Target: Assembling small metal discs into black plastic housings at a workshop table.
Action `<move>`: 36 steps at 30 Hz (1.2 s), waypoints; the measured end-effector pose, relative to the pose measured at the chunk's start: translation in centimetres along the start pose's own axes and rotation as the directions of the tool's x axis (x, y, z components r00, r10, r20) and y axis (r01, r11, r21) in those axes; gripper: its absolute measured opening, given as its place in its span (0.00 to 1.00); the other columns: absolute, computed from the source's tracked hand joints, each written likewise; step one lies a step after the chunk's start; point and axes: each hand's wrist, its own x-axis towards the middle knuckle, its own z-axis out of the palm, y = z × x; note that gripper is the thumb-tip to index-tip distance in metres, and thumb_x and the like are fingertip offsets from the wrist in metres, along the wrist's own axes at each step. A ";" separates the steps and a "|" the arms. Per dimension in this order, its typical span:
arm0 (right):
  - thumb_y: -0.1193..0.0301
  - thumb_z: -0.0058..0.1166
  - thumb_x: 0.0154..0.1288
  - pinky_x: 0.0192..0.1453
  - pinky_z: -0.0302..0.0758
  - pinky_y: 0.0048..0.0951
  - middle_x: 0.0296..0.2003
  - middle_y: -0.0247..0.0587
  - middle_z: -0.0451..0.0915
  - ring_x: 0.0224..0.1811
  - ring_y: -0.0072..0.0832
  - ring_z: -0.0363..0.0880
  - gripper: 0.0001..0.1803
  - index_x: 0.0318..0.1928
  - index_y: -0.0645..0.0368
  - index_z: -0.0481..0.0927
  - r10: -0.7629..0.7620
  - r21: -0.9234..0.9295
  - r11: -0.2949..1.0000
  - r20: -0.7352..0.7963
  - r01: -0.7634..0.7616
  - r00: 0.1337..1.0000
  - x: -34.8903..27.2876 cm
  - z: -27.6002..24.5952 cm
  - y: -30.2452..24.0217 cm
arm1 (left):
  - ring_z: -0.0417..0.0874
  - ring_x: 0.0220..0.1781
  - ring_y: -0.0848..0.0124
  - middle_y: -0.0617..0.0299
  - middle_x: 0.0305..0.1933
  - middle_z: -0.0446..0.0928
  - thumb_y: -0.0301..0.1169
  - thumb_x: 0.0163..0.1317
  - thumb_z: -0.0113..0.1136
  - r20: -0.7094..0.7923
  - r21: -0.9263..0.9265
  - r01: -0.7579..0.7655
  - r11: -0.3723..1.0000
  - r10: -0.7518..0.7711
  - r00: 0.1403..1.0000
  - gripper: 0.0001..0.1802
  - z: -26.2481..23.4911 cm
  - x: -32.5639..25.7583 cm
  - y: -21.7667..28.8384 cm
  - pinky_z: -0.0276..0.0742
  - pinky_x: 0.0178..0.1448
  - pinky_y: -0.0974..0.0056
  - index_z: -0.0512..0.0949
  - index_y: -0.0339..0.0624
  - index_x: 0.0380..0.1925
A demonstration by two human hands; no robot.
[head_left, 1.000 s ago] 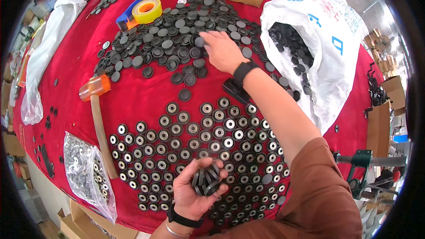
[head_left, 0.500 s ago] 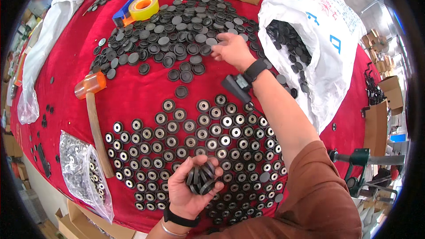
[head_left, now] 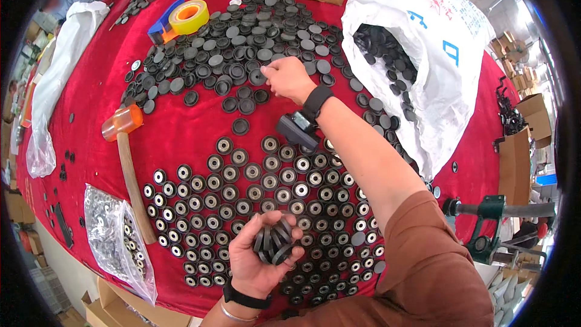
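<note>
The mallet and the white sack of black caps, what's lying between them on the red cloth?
In the head view, between the mallet and white sack: loose black caps, the right hand and a black device.

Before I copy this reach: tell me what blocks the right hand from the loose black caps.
Nothing visible does. The right hand already rests on the heap of loose black round caps on the red cloth, fingers touching them.

Your worktop [head_left: 181, 139] has a red cloth over it, daylight bright at the upper right. Cardboard boxes [head_left: 526, 145] stacked on the floor right of it, more boxes [head_left: 103, 312] below its near-left edge.
</note>
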 end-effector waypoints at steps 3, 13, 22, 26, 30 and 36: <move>0.66 0.49 0.63 0.20 0.72 0.22 0.22 0.37 0.76 0.20 0.19 0.72 0.15 0.33 0.68 0.79 0.124 0.106 0.986 0.041 -0.127 0.991 -0.5 -0.8 0.0 | 0.76 0.42 0.59 0.53 0.42 0.75 0.40 0.65 0.45 -0.019 0.024 -0.004 1.000 0.005 1.000 0.16 0.2 0.0 -0.3 0.78 0.38 0.56 0.77 0.42 0.41; 0.62 0.53 0.60 0.25 0.73 0.22 0.21 0.35 0.78 0.21 0.19 0.76 0.15 0.33 0.64 0.81 -0.171 0.372 0.928 0.474 -0.020 0.864 -14.9 -4.3 -7.9 | 0.75 0.50 0.58 0.53 0.45 0.75 0.42 0.63 0.45 -0.110 -0.018 -0.185 0.982 0.182 0.977 0.20 0.1 2.1 0.4 0.69 0.57 0.45 0.77 0.42 0.45; 0.65 0.53 0.56 0.45 0.74 0.40 0.32 0.51 0.77 0.37 0.46 0.76 0.12 0.32 0.61 0.81 -0.083 -0.575 0.809 -0.319 -0.123 0.944 -13.5 -13.2 6.1 | 0.74 0.45 0.64 0.57 0.43 0.74 0.43 0.61 0.50 -0.034 -0.234 0.021 0.972 -0.029 0.999 0.15 -0.9 1.9 -0.5 0.74 0.52 0.54 0.80 0.47 0.37; 0.63 0.54 0.56 0.46 0.73 0.39 0.35 0.52 0.76 0.39 0.46 0.76 0.13 0.32 0.60 0.80 -0.103 -0.577 0.811 -0.312 -0.101 0.945 -12.3 -13.9 8.9 | 0.72 0.41 0.67 0.59 0.40 0.73 0.42 0.61 0.51 -0.034 -0.134 0.063 0.989 -0.068 0.997 0.14 -0.8 2.0 -1.0 0.74 0.48 0.59 0.80 0.46 0.33; 0.58 0.54 0.56 0.46 0.73 0.40 0.36 0.53 0.76 0.41 0.47 0.75 0.17 0.32 0.62 0.81 -0.145 -0.746 0.665 -0.166 -0.028 0.975 -8.7 -12.4 8.7 | 0.71 0.42 0.68 0.61 0.41 0.71 0.45 0.62 0.49 -0.025 -0.064 0.138 0.988 -0.140 0.990 0.15 -0.5 1.9 -1.3 0.75 0.44 0.60 0.78 0.47 0.33; 0.64 0.52 0.59 0.40 0.75 0.35 0.31 0.48 0.80 0.33 0.41 0.78 0.16 0.38 0.66 0.78 -0.097 -0.452 0.892 -0.222 -0.014 0.970 -7.0 -12.8 8.5 | 0.70 0.43 0.69 0.61 0.41 0.70 0.45 0.62 0.48 -0.056 -0.018 0.114 0.993 -0.114 0.992 0.15 -0.5 1.9 -1.6 0.75 0.40 0.62 0.77 0.47 0.35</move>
